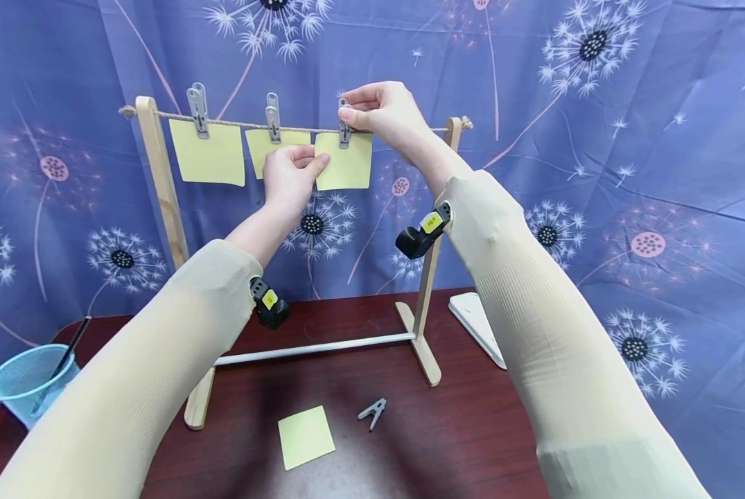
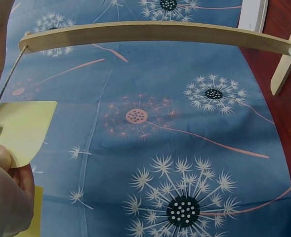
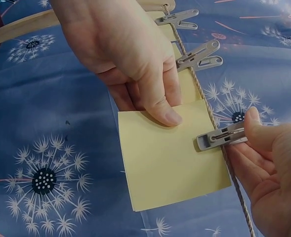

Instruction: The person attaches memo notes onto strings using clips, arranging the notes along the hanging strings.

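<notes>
A yellow sticky note (image 1: 350,170) hangs at the rope (image 3: 240,195), third in the row. My left hand (image 1: 290,174) pinches its left edge between thumb and fingers. At its top edge a grey clothespin (image 3: 212,140) straddles rope and paper. My right hand (image 1: 381,114) pinches the clothespin's handles from the right. Two more yellow notes, a left one (image 1: 208,156) and a middle one (image 1: 260,149), hang from the rope under grey clothespins. In the left wrist view, part of the held note (image 2: 29,123) shows beside the left thumb.
The rope spans a wooden stand with a left post (image 1: 163,187) and a right post (image 1: 431,267), joined low by a white bar (image 1: 316,348). On the dark red table lie a yellow note (image 1: 306,436) and a clothespin (image 1: 373,412). A blue mesh basket (image 1: 13,378) stands left, a white object (image 1: 475,322) right.
</notes>
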`<action>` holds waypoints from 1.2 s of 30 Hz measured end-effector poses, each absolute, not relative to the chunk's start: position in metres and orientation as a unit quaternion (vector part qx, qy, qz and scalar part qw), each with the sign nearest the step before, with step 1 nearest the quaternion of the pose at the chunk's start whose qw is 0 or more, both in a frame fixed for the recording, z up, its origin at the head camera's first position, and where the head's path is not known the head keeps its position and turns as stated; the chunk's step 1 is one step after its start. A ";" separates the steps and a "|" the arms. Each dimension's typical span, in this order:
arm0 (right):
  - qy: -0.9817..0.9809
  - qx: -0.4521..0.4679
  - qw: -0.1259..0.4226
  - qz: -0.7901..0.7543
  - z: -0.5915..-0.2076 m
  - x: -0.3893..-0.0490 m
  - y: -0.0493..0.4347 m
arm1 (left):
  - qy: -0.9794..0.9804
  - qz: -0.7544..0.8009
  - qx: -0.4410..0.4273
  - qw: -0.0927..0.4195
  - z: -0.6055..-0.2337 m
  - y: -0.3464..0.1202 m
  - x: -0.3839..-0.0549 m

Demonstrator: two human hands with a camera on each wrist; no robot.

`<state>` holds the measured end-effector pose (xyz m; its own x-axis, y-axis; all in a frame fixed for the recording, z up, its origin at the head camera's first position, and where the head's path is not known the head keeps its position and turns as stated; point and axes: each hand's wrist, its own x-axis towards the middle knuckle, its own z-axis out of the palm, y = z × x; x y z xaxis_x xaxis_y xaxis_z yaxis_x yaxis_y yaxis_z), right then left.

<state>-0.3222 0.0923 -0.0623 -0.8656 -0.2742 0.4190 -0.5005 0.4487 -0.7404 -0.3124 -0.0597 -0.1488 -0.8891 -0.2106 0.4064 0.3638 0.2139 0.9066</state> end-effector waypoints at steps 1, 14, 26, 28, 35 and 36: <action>-0.842 0.230 0.118 0.474 -0.062 -0.322 0.092 | -0.745 -0.625 -0.052 0.228 -0.149 -0.060 -0.312; -0.820 0.233 0.130 0.506 -0.065 -0.324 0.091 | -0.745 -0.626 -0.064 0.221 -0.150 -0.063 -0.311; -0.785 0.235 0.173 0.546 -0.070 -0.324 0.091 | -0.727 -0.654 -0.070 0.198 -0.155 -0.062 -0.304; -0.771 0.240 0.197 0.557 -0.075 -0.326 0.092 | -0.724 -0.658 -0.071 0.196 -0.157 -0.063 -0.304; -0.694 0.270 0.322 0.585 -0.097 -0.325 0.097 | -0.712 -0.673 -0.090 0.175 -0.171 -0.067 -0.305; -0.686 0.272 0.331 0.588 -0.100 -0.325 0.097 | -0.708 -0.679 -0.094 0.171 -0.174 -0.068 -0.305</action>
